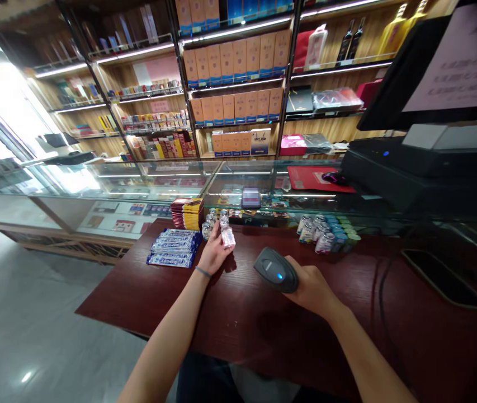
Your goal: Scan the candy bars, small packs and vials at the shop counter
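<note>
My right hand [311,288] is wrapped round the handle of a black barcode scanner [275,270]; a small blue light glows on it, and its head points left. My left hand [213,257] holds a small clear-and-pink bottle [228,238] above the brown table, its fingers pointing away from me. Just beyond that hand stand several small silver-lidded bottles [206,229]. To its left lie blue-and-white packets [173,247] in a row, with a stack of red-and-yellow packs [188,214] behind them.
Several rows of small lidded bottles [324,242] stand on the table [238,324] at right. A phone [445,279] lies farther right, by a dark cable. A glass display counter [158,178] borders the far side. A monitor [406,73] rises at upper right; stocked shelves line the wall.
</note>
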`<action>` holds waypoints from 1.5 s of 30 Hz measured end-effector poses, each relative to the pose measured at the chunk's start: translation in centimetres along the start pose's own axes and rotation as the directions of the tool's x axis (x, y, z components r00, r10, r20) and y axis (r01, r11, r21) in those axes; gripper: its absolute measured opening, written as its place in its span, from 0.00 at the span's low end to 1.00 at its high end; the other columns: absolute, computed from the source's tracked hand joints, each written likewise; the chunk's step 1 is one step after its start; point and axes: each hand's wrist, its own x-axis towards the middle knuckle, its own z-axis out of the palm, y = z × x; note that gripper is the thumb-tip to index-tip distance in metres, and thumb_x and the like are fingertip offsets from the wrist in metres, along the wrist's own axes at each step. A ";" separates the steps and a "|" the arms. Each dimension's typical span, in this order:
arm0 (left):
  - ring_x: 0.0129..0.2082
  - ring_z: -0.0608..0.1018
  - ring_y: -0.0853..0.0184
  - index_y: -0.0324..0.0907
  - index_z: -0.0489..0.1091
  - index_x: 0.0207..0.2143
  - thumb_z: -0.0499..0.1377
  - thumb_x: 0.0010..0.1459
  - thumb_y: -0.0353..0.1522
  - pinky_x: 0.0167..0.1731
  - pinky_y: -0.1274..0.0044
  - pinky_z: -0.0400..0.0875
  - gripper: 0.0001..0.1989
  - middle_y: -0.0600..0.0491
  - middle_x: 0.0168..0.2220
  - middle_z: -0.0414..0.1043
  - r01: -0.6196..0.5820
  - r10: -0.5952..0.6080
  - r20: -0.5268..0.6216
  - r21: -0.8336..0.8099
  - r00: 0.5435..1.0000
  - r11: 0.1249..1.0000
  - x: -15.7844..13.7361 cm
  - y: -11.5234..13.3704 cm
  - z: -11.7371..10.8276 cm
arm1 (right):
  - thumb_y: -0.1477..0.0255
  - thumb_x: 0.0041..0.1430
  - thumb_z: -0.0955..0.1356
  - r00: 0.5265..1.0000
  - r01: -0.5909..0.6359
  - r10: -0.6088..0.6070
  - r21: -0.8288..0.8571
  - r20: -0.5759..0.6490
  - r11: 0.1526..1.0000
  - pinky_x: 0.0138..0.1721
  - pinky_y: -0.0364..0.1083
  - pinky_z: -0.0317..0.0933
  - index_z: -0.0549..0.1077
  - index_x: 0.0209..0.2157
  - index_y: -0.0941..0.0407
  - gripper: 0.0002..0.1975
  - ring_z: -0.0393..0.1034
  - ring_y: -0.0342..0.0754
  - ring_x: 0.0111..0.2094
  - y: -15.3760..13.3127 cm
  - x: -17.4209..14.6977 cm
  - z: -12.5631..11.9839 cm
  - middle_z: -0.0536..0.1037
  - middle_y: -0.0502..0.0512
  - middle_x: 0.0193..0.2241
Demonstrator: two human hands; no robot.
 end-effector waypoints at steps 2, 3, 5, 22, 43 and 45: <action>0.45 0.80 0.66 0.62 0.60 0.68 0.62 0.64 0.36 0.47 0.67 0.76 0.32 0.51 0.56 0.75 0.053 -0.052 0.021 -0.078 0.998 0.996 0.0 -0.2 -0.1 | 0.68 0.53 0.71 1.000 -0.007 0.007 0.016 -0.015 1.000 0.26 0.44 0.60 0.69 0.44 0.51 0.16 0.81 0.55 0.27 0.3 -0.1 0.1 0.83 0.52 0.27; 0.43 0.80 0.67 0.61 0.59 0.68 0.63 0.63 0.37 0.46 0.68 0.77 0.32 0.51 0.55 0.76 0.080 -0.077 0.028 -0.109 0.997 0.991 0.0 -0.3 -0.1 | 0.68 0.54 0.70 1.000 -0.010 0.011 0.022 -0.023 1.000 0.26 0.44 0.60 0.69 0.45 0.51 0.16 0.81 0.56 0.28 0.6 -0.1 0.1 0.83 0.52 0.28; 0.41 0.80 0.67 0.58 0.60 0.68 0.64 0.62 0.38 0.45 0.69 0.78 0.33 0.50 0.53 0.76 0.066 -0.067 -0.007 -0.093 0.998 0.993 0.1 -0.7 -0.1 | 0.68 0.54 0.70 0.999 -0.026 0.027 0.029 -0.034 0.999 0.26 0.44 0.61 0.69 0.45 0.51 0.16 0.82 0.57 0.28 1.0 -0.2 0.2 0.84 0.52 0.28; 0.50 0.78 0.56 0.44 0.68 0.56 0.60 0.60 0.26 0.56 0.64 0.70 0.22 0.45 0.50 0.76 -0.307 0.534 0.027 0.842 0.845 0.443 1.3 -2.3 0.6 | 0.67 0.54 0.69 0.989 -0.082 0.096 0.123 -0.109 0.989 0.27 0.46 0.64 0.67 0.44 0.51 0.15 0.83 0.58 0.29 1.6 -0.3 -0.5 0.83 0.52 0.28; 0.61 0.72 0.52 0.39 0.66 0.60 0.56 0.62 0.23 0.64 0.58 0.64 0.23 0.37 0.58 0.70 -0.262 0.544 -0.031 0.852 0.839 0.453 5.8 -3.3 1.1 | 0.65 0.52 0.71 0.955 -0.156 0.211 0.250 -0.210 0.956 0.28 0.45 0.68 0.70 0.43 0.51 0.16 0.81 0.55 0.28 2.1 -0.5 -1.5 0.84 0.53 0.31; 0.62 0.71 0.52 0.38 0.66 0.61 0.56 0.62 0.23 0.65 0.58 0.63 0.24 0.36 0.59 0.70 -0.269 0.546 -0.020 0.855 0.837 0.443 5.8 -3.3 1.0 | 0.65 0.52 0.71 0.955 -0.157 0.210 0.243 -0.210 0.957 0.29 0.46 0.69 0.70 0.44 0.51 0.17 0.81 0.55 0.29 2.3 -0.5 -1.3 0.84 0.53 0.32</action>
